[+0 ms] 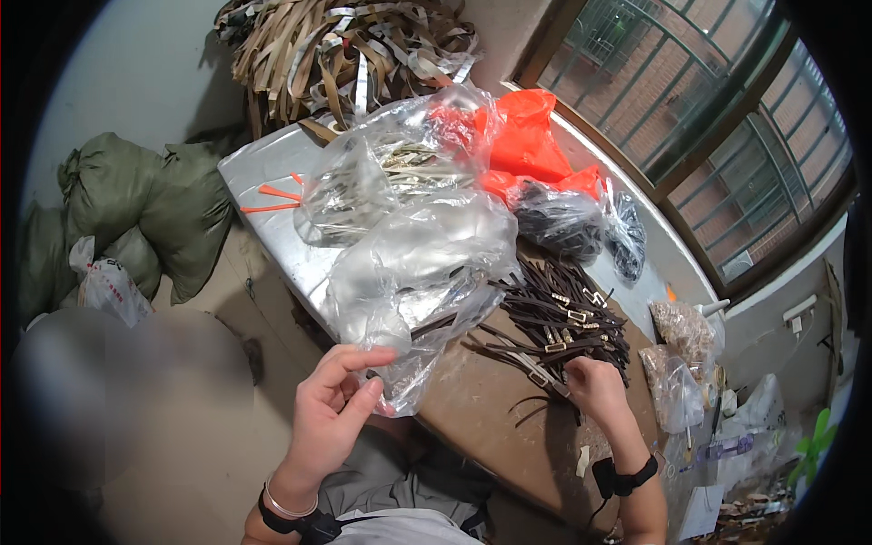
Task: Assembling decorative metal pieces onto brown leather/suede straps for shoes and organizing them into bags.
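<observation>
A crumpled clear plastic bag (413, 263) lies on the table and droops over its near edge. My left hand (338, 400) has the edge of this bag at its thumb and index finger, the other fingers curled. To the right is a heap of thin dark brown straps (590, 331) with small pale metal buckles, several of them overlapping. My right hand (595, 389) is closed at the near side of the heap, by a buckle (538, 378); its fingertips are mostly hidden, and a strap seems to run into them.
Another clear bag (350, 186) of pale straps lies farther back, beside red-orange plastic bags (527, 136) and a bag of black items (559, 222). Brown bands (318, 59) are piled at the back. Green sacks (150, 195) stand left. Small filled bags (681, 336) sit at right, below the barred window (672, 82).
</observation>
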{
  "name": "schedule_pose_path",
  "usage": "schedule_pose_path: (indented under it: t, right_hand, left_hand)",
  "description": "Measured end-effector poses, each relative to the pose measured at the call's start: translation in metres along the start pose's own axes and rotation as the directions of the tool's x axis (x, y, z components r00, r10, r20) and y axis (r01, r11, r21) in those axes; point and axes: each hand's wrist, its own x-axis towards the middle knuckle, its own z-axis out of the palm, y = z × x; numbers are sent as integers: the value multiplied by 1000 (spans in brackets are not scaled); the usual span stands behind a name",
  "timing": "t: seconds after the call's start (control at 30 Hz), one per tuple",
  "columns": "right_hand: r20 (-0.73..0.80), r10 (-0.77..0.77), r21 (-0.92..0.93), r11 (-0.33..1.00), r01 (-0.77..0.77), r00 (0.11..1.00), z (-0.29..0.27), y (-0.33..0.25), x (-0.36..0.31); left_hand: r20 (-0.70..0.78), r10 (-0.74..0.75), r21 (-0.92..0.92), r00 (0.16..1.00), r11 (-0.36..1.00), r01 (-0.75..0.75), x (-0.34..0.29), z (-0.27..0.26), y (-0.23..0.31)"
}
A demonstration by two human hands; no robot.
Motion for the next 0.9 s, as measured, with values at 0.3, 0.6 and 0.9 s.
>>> schedule_pose_path:
  t: [0.3,0.6,0.9]
  right_hand:
    - [24,21,-2,1000,-21,999,13,5,-16]
    - [-28,59,-175,982,-63,998,1,-14,-20]
    - [-301,-433,-57,898,437,850,-131,-125,149]
  left_hand:
    - [-2,-19,-50,1000,999,19,6,-4,-4]
    - [11,-7,-93,1000,996,8,5,-9,-10]
    - [-4,72,29,997,997,-71,-9,-1,-12]
